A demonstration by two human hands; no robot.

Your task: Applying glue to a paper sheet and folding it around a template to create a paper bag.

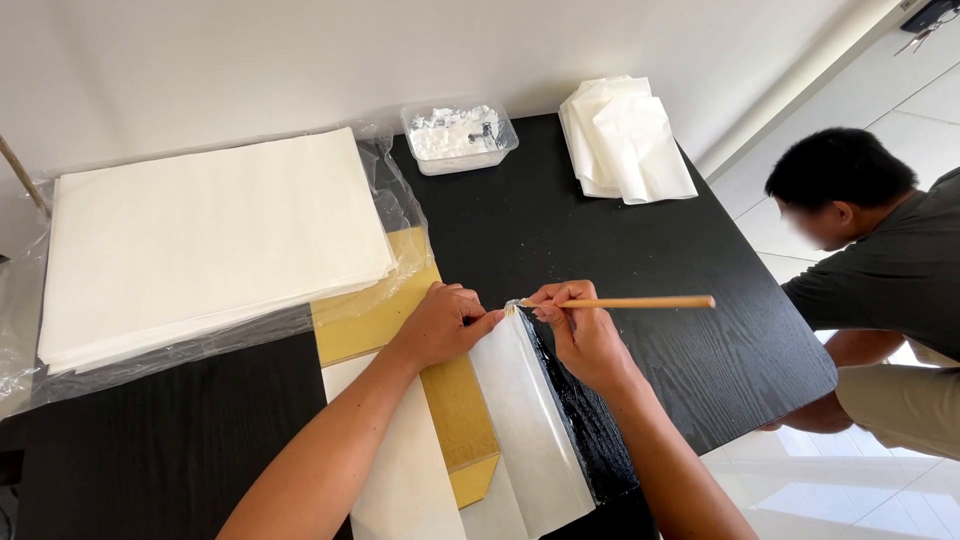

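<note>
On the black wooden table point(620, 250), a long white paper strip point(530, 420) runs near-to-far beside a gold paper sheet point(455, 400). The left hand point(440, 325) pinches the strip's far end; the right hand point(585, 340), just right of it, grips a thin wooden brush point(640, 302) whose handle points right, tip at that end. Bare tabletop lies beyond.

wall point(250, 60): plain white | floor point(880, 90): pale glossy tiles | table point(700, 340): black wood-grain
</note>
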